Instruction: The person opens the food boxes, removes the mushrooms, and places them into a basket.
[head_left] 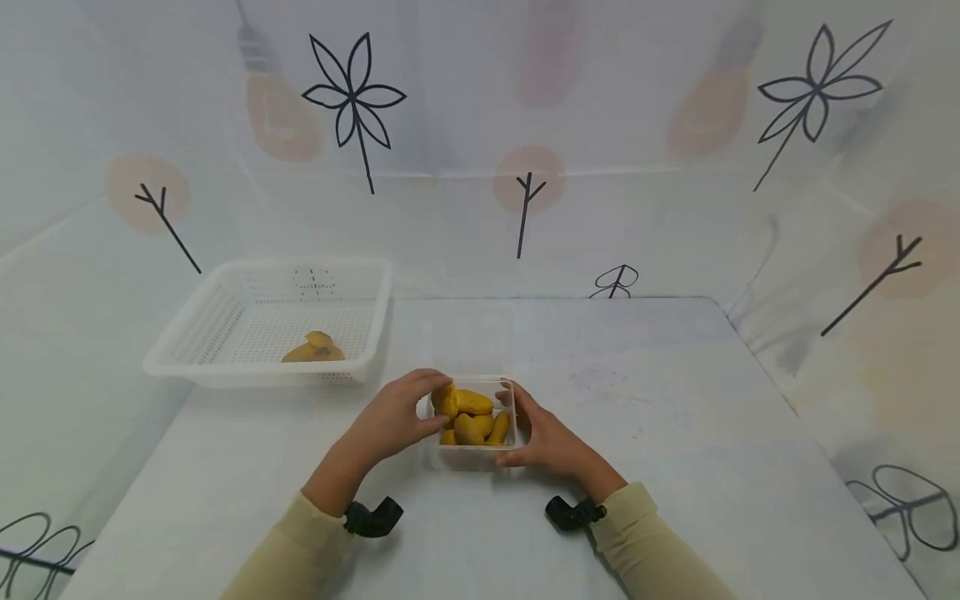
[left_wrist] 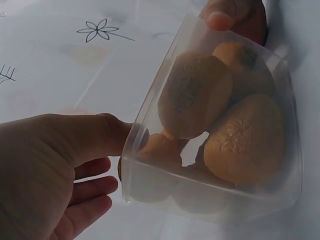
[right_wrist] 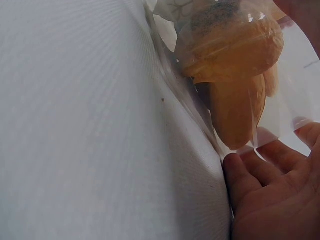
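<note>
Between left hand (head_left: 393, 421) and right hand (head_left: 547, 437), clear box (head_left: 474, 458)

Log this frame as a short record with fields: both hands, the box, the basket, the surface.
Left hand: holds a yellow piece at the box's left side
Right hand: grips the box's right side
Clear box: contains several yellow lumps
White basket: perforated, farther off to the left
Basket pieces: yellow, partly hidden by the front wall
Surface: white table
</note>
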